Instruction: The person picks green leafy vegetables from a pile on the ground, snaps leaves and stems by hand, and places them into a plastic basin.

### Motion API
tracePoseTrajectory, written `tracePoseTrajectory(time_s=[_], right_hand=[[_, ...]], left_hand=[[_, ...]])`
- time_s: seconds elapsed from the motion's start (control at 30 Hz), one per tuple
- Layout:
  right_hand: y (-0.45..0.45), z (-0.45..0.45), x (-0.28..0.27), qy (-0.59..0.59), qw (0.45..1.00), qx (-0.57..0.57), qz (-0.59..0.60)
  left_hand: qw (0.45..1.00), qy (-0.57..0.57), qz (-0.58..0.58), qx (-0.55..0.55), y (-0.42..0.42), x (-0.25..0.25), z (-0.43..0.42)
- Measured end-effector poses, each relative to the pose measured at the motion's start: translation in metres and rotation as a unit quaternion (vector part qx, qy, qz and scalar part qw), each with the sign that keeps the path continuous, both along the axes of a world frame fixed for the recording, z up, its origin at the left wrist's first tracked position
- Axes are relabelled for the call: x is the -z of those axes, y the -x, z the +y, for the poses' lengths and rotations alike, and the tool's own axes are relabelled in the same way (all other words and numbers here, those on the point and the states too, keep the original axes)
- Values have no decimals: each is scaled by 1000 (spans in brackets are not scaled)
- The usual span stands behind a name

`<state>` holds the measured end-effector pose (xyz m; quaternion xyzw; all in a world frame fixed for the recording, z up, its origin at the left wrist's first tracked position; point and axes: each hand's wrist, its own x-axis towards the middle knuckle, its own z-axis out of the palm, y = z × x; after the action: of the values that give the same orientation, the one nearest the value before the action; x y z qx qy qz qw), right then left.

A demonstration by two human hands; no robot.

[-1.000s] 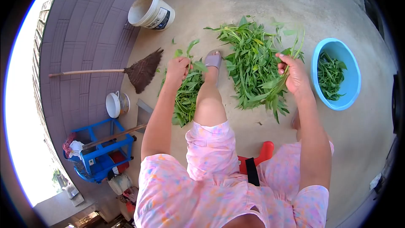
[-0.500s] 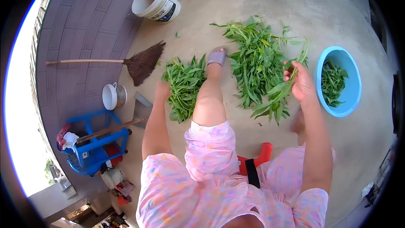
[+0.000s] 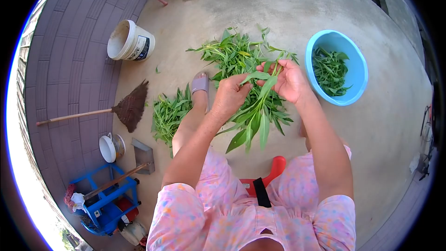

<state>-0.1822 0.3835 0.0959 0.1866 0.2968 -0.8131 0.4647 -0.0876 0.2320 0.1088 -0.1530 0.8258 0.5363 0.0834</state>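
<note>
My right hand (image 3: 290, 82) is closed round the stems of a small bunch of water spinach (image 3: 258, 118), its long leaves hanging toward me. From the left, my left hand (image 3: 231, 95) reaches up to the same bunch, thumb and fingers pinched on a leaf near the stems. Beneath both hands lies a large pile of water spinach (image 3: 232, 56) on the floor, partly hidden by them. A smaller pile of the greens (image 3: 167, 118) lies beside my left foot. To the right of my right hand, a light blue basin (image 3: 357, 72) holds picked greens (image 3: 331, 70).
Along the tiled wall at left are a white bucket (image 3: 125, 42), a broom (image 3: 130, 106), a small white pail (image 3: 108, 148), a dustpan (image 3: 143, 157) and a blue frame (image 3: 107, 204). A red seat (image 3: 274, 169) is under me.
My left hand has left the smaller pile and come across to the bunch in my right hand. The bunch is now in front of me, and the view has shifted.
</note>
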Motion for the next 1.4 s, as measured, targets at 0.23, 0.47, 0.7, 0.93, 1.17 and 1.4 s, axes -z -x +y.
tracePoseTrajectory(time_s=[0.23,0.47,0.7,0.93,1.17,1.4], right_hand=[[-11,-6,2,-55,998,-29,-12],[-16,-4,8,-49,991,-111,-53],[-8,9,-2,-232,944,-233,14],[-5,21,3,-306,925,-155,162],[-6,23,2,-255,940,-99,203],[-10,24,-12,-146,967,-80,195]], left_hand=[[951,169,252,65,15,0,20],[934,152,295,129,28,22,17],[974,-207,86,20,33,34,22],[941,-336,15,-35,36,53,17],[911,-402,3,-89,31,72,15],[966,-203,153,51,40,47,8]])
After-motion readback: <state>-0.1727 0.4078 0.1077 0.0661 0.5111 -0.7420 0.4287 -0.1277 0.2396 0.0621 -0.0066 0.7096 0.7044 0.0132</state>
